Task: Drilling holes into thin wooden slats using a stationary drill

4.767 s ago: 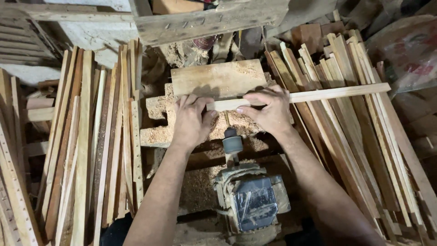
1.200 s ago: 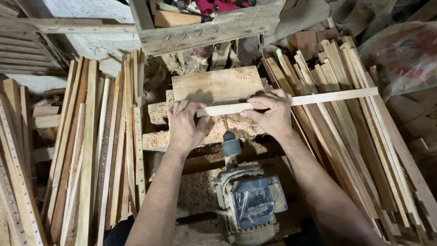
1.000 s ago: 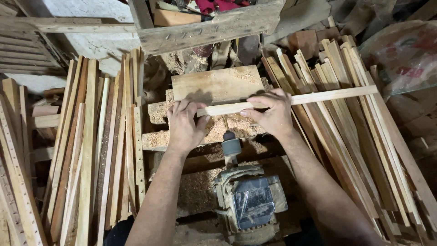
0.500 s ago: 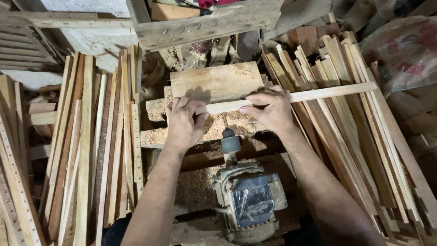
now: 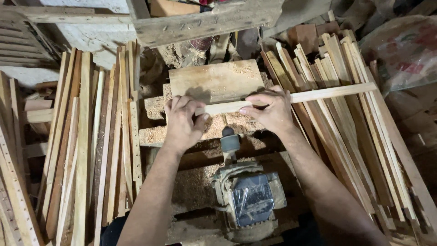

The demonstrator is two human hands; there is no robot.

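Both of my hands hold one long pale wooden slat that lies crosswise over a sawdust-covered wooden block. My left hand grips the slat's left end. My right hand pinches it nearer the middle, and the rest sticks out to the right. Just below the hands a grey drill chuck points up at the slat from an electric motor.
Piles of long wooden slats lie on the left and on the right; some left ones have rows of holes. A rough timber beam crosses the top. Sawdust covers the bench. A patterned sack sits top right.
Over the last seconds the slat has slid a little to the left in my hands, along the block. Both hands have kept their grip on it.
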